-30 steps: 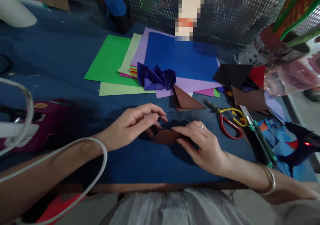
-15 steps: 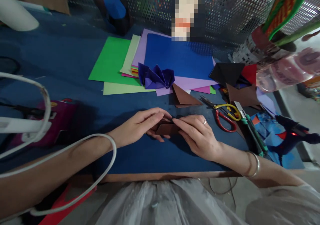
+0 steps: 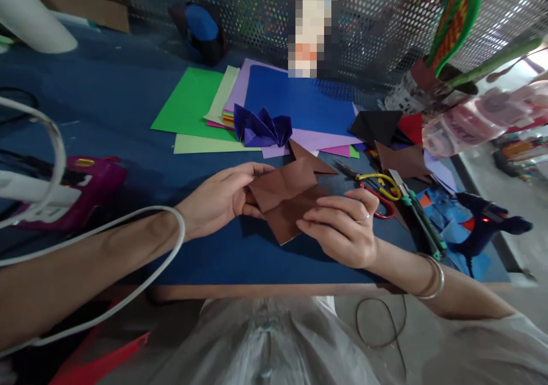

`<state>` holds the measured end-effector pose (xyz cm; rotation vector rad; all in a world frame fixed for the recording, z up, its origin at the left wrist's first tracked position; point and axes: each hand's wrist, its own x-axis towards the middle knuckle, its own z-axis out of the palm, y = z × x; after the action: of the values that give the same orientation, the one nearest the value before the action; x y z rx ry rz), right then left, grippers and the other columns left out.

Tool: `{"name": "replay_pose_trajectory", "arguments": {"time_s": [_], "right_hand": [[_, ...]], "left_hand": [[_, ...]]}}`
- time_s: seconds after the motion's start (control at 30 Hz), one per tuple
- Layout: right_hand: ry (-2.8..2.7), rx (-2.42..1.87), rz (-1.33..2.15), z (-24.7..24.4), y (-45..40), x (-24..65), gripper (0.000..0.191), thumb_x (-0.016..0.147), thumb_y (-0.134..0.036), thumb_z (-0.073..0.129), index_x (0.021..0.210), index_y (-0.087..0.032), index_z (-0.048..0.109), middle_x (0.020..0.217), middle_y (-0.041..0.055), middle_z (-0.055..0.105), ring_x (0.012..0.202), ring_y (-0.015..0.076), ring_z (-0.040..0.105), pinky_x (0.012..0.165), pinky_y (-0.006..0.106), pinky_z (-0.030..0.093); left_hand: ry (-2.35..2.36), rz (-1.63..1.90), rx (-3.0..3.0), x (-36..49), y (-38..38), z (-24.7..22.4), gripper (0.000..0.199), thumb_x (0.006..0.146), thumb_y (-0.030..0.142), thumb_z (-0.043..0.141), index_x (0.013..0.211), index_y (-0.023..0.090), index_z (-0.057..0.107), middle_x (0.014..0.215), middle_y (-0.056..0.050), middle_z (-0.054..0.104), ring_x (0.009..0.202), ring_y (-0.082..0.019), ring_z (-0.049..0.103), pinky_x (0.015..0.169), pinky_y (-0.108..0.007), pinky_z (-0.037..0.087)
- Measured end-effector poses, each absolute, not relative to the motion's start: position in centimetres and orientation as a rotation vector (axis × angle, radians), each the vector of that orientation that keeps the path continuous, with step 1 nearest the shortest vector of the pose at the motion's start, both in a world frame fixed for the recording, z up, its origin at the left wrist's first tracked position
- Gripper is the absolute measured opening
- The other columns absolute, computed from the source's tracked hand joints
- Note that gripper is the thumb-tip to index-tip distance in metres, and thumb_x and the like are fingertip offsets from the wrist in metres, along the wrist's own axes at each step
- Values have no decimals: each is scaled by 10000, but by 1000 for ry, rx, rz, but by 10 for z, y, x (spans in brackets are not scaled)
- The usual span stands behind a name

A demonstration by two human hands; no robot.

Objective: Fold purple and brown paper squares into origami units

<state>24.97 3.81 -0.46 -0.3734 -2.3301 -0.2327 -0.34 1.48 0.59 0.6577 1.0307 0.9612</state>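
Note:
A creased sheet of brown paper (image 3: 285, 188) is opened out above the blue table, with fold lines crossing it. My left hand (image 3: 222, 199) grips its left edge between thumb and fingers. On the right side, my right hand (image 3: 346, 225) pinches the paper; the ring finger wears a ring. Just behind the sheet lies a folded brown paper piece (image 3: 312, 161), partly covered. A dark purple folded paper form (image 3: 262, 127) stands farther back on the stacked sheets.
Coloured sheets (image 3: 295, 97) are stacked at the back. To the right lie scissors (image 3: 379, 185), a green-handled cutter (image 3: 422, 219) and a glue gun (image 3: 482, 219) with a red light. A white cable (image 3: 182, 231) loops over my left forearm. A purple box (image 3: 92, 188) stands left.
The brown paper, folded between my hands before, is now spread open. My hands have moved apart, and the view has shifted slightly.

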Motion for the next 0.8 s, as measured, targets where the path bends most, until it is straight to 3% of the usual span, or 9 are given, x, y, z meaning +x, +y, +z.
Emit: {"name": "replay_pose_trajectory", "arguments": {"time_s": [0.13, 0.3, 0.43, 0.5, 0.6, 0.7, 0.8], "right_hand": [[-2323, -344, -362, 0, 43, 248, 166, 897, -201, 746, 874, -358, 698, 946, -139, 789, 918, 154, 704, 862, 396, 421], [-2334, -351, -380, 3, 44, 246, 177, 890, -168, 745, 859, -341, 720, 897, -120, 789, 909, 157, 699, 833, 394, 433], [-2320, -376, -358, 3, 42, 245, 142, 886, -177, 774, 857, -303, 716, 896, -105, 796, 927, 163, 701, 842, 386, 437], [-2311, -367, -364, 3, 41, 243, 136, 899, -190, 772, 838, -296, 710, 893, -102, 793, 940, 156, 697, 848, 378, 439], [-2287, -342, -374, 1, 39, 240, 132, 925, -191, 744, 848, -295, 716, 890, -97, 789, 949, 149, 684, 851, 370, 444], [-2277, -317, -395, -1, 38, 237, 151, 930, -179, 729, 847, -305, 722, 895, -110, 788, 937, 144, 682, 858, 371, 442], [-2282, -332, -404, -2, 39, 236, 133, 917, -162, 734, 875, -288, 724, 902, -92, 792, 945, 150, 684, 860, 377, 445]], "left_hand": [[1081, 970, 814, -5, 13, 3, 296, 889, 185, 536, 1178, 220, 589, 971, -25, 720, 764, -158, 722, 609, -259, 630], [1262, 1066, 1237, -9, 8, 0, 382, 815, 158, 584, 1192, 212, 620, 1224, -66, 708, 1094, -222, 701, 827, -279, 622], [1043, 1165, 1146, -13, 1, 0, 338, 954, 333, 499, 1278, 277, 576, 1309, -47, 687, 1198, -237, 679, 949, -330, 596], [953, 1141, 1213, -11, -4, 1, 445, 930, 403, 608, 1355, 302, 524, 1413, -49, 629, 1287, -261, 632, 989, -342, 582], [932, 1036, 1350, -6, -9, 1, 751, 773, 296, 829, 1437, 288, 477, 1486, -74, 578, 1332, -304, 597, 1020, -361, 570], [958, 969, 1173, 0, -9, -1, 509, 844, 337, 777, 1311, 193, 634, 1273, -106, 722, 1148, -300, 703, 954, -397, 604], [859, 962, 890, 3, -6, -3, 310, 896, 372, 725, 1101, 141, 746, 1092, -117, 784, 996, -270, 752, 856, -362, 634]]}}
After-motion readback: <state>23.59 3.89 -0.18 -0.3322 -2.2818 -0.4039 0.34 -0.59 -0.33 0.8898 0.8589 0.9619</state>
